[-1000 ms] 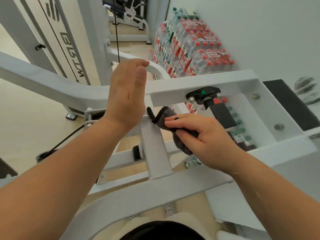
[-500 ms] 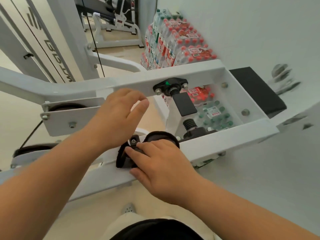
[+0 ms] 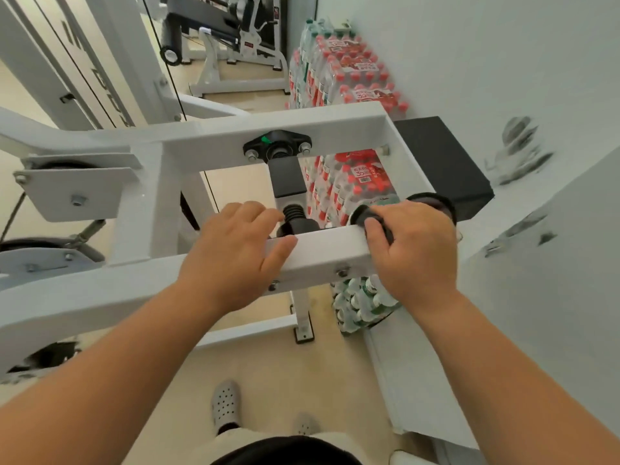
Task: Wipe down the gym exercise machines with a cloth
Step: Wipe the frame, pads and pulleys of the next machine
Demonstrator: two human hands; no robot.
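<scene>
A white steel exercise machine frame [image 3: 328, 250] crosses the view, with a near square bar and a far bar joined by a black threaded post [image 3: 290, 196]. My right hand [image 3: 412, 250] grips a dark grey cloth [image 3: 372, 218] and presses it on the right end of the near bar. Most of the cloth is hidden under the fingers. My left hand [image 3: 235, 250] holds the same bar just left of centre, fingers over the top and thumb on the near face.
Stacked packs of red-capped water bottles [image 3: 339, 68] stand against the white wall behind the frame, with green-capped ones [image 3: 362, 303] below. A black pad [image 3: 439, 159] sits at the frame's right end. A pulley bracket [image 3: 73, 189] is at left. Another machine [image 3: 235, 45] stands farther back.
My right hand has slid the cloth to the right along the near bar, from the middle to its right end. My left hand has come down to hold the bar.
</scene>
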